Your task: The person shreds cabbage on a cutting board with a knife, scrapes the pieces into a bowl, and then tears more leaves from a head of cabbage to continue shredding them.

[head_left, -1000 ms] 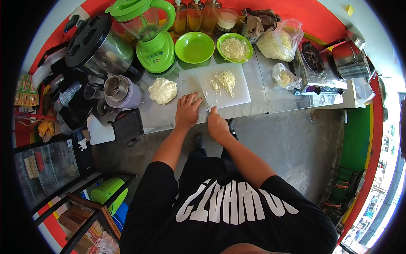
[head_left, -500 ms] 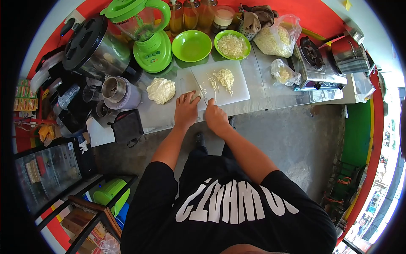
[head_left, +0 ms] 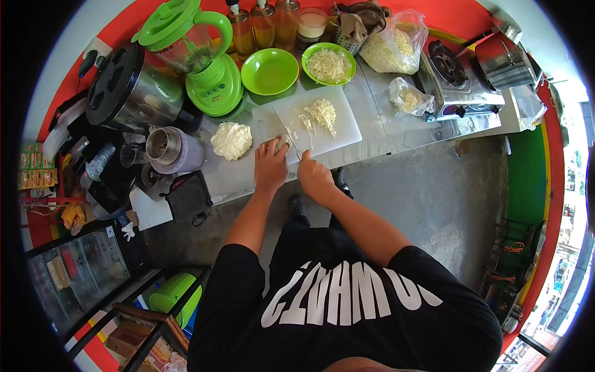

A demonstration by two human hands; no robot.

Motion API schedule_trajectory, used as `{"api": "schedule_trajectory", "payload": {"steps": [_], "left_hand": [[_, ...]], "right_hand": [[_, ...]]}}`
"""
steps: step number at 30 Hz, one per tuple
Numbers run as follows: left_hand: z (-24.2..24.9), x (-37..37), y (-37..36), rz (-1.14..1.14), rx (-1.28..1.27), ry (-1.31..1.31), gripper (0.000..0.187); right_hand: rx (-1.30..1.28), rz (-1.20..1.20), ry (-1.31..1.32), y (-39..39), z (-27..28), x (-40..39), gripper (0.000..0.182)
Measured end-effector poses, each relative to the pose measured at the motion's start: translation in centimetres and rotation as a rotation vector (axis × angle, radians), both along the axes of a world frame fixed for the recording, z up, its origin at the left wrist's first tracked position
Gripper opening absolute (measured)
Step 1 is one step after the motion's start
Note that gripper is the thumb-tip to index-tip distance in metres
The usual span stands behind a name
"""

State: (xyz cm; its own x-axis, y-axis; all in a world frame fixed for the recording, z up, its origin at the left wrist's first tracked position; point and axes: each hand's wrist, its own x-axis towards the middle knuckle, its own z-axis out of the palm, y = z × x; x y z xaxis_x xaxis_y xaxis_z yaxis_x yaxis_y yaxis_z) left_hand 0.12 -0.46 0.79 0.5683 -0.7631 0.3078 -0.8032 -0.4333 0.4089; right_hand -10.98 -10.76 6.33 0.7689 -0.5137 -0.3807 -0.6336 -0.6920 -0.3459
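My right hand (head_left: 316, 178) is closed round the handle of a knife (head_left: 290, 136), whose blade lies over the left part of the white cutting board (head_left: 348, 127). Beside the blade, my left hand (head_left: 271, 166) presses a pale piece of food (head_left: 282, 143) onto the board, fingers bent over it. Thin pale shreds (head_left: 322, 115) are heaped on the board to the right of the knife. A whitish cabbage-like head (head_left: 231, 141) rests on the metal counter, left of the board. Behind the board are an empty green bowl (head_left: 270, 72) and a green bowl of shreds (head_left: 329, 64).
A green blender (head_left: 214, 87) and a large black-lidded container (head_left: 127, 93) stand back left, near a metal cup (head_left: 165, 146) and a black pouch (head_left: 188, 196). Bagged shreds (head_left: 392, 53), a small bag (head_left: 409, 98), a stove (head_left: 462, 99) and a pot (head_left: 505, 62) are on the right.
The view has shifted and turned slightly, so the counter items appear moved left. Both hands remain at the same part of the board, with the knife still beside the pale piece.
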Motion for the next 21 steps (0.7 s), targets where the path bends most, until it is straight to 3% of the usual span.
{"api": "schedule_trajectory", "payload": {"steps": [12,21], "left_hand": [[-0.3,0.1,-0.1,0.026,0.016,-0.001,0.036],[-0.2,0.3,-0.3,0.036,-0.082,-0.024,0.031]], "right_hand": [[-0.050,0.019,0.005,0.2,-0.5,-0.5,0.018],[-0.012,0.063,-0.007,-0.9,-0.1,1.5,0.027]]}}
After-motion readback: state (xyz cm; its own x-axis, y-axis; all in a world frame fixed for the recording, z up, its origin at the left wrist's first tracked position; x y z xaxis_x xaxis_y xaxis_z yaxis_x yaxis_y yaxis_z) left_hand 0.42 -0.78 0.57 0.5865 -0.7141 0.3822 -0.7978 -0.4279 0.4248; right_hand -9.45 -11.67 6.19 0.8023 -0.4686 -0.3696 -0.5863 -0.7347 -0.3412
